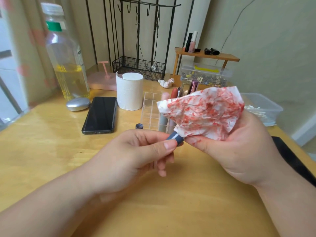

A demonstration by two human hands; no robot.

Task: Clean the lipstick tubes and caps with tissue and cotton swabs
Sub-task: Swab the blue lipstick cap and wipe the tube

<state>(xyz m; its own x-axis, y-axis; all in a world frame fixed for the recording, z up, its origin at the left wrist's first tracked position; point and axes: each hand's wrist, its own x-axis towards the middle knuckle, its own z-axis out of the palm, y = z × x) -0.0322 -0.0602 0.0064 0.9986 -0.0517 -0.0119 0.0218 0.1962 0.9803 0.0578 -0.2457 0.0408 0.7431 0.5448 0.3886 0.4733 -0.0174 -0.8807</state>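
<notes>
**One tube under the tissue, its cap waiting**

One blue-grey lipstick tube [174, 137] is being wiped at this moment. The left hand [133, 151] is pinching the tube's lower end between the thumb and the fingers, above the worktop [51, 142]. The right hand [239, 151] is grasping a tissue [205, 113] and is bunching it around the tube's upper end, so this end is hidden. The tissue is carrying red smears over nearly its whole surface, and a little red is showing on the right thumb too.

This looks like the tube-wiping step, and probably in its later part, because the tissue has almost no white area left. A small blue-grey cap [139, 126] is lying on the worktop just in front of the clear organizer [150, 110], apart from both hands; I judge it is not yet cleaned.

The next move is likely calling for a clean surface: folding the tissue, or tearing a fresh piece from the tissue roll [130, 93] behind. For the narrow rim, a cotton swab [254, 111] from the plastic box [270, 106] at the right would suit better. The left hand's pinch should be firm, since the tube is smooth.
</notes>
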